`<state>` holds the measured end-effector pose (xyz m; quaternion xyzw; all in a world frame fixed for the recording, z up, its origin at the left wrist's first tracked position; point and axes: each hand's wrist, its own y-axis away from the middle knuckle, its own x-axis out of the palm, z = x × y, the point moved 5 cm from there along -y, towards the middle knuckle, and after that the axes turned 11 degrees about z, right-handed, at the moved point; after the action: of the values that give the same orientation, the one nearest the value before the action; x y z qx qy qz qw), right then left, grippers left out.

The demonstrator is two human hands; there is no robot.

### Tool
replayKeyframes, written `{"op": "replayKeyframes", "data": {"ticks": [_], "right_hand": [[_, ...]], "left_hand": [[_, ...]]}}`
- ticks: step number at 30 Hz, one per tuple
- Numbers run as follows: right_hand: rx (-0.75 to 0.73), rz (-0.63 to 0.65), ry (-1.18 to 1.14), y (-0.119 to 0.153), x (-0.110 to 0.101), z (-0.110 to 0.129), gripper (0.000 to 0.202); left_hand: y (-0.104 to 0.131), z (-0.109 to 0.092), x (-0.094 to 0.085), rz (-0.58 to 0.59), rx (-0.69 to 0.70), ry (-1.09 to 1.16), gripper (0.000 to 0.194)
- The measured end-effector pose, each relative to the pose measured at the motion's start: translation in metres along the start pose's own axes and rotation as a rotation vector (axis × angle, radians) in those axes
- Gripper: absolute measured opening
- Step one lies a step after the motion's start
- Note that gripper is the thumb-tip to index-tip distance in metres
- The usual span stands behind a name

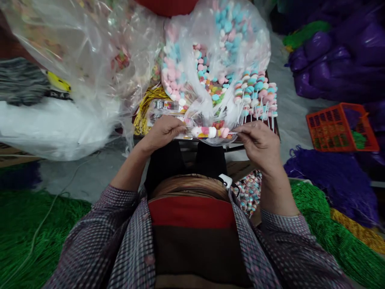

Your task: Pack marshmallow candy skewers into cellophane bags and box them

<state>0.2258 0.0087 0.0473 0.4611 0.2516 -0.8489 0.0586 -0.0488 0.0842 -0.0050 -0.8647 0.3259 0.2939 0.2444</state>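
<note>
Between my two hands a marshmallow skewer (207, 132), pink, white and yellow, lies level above the near edge of the table. My right hand (261, 141) is closed in a pinch on its white stick at the right end. At the left end, the thumb and fingers of my left hand (162, 131) pinch what looks like thin clear film around the skewer. Just beyond are a large clear bag (204, 86) of pink, blue and white marshmallows and several finished marshmallow skewers (257, 90) with their sticks toward me. Gold twist ties (147, 106) lie left, beside printed packets (165, 106).
Large clear plastic bags (99, 80) fill the left side. An orange crate (341, 128) stands on the floor at right, near purple bags (331, 60). Green strands (36, 228) lie low on the left. A container of wrapped sweets (251, 192) sits below my right forearm.
</note>
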Motion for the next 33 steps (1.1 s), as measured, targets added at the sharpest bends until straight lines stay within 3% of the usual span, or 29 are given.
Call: {"op": "replayKeyframes", "data": {"ticks": [2, 8, 11, 17, 20, 24, 28, 30, 33], "right_hand": [[-0.048, -0.001, -0.014, 0.0, 0.005, 0.001, 0.013], [-0.037, 0.025, 0.008, 0.001, 0.017, 0.005, 0.015], [-0.039, 0.055, 0.007, 0.001, 0.021, 0.007, 0.014], [0.088, 0.175, -0.164, 0.006, 0.032, -0.001, 0.015], [0.298, 0.211, -0.423, 0.01, 0.039, -0.011, 0.019], [0.618, 0.314, -0.822, 0.016, 0.064, -0.016, 0.041], [0.716, 0.185, -1.129, 0.015, 0.081, -0.009, 0.048], [0.69, 0.084, -1.211, 0.011, 0.084, -0.006, 0.044], [0.658, -0.025, -1.26, 0.006, 0.084, -0.002, 0.042]], "left_hand": [[0.0, -0.005, 0.001, 0.063, -0.049, 0.035, 0.05], [-0.005, -0.011, 0.019, 0.4, -0.144, 0.248, 0.035], [-0.012, -0.01, 0.023, 0.441, -0.127, 0.179, 0.034], [-0.027, -0.014, 0.017, 0.24, 0.015, -0.226, 0.028], [-0.032, -0.018, 0.023, 0.233, 0.06, -0.325, 0.028], [-0.038, -0.031, 0.024, 0.239, 0.081, -0.445, 0.026], [-0.027, -0.064, 0.011, 0.158, 0.174, -0.583, 0.049], [-0.013, -0.078, 0.005, 0.018, 0.251, -0.421, 0.049], [0.006, -0.064, 0.001, -0.3, 0.118, 0.161, 0.037]]}}
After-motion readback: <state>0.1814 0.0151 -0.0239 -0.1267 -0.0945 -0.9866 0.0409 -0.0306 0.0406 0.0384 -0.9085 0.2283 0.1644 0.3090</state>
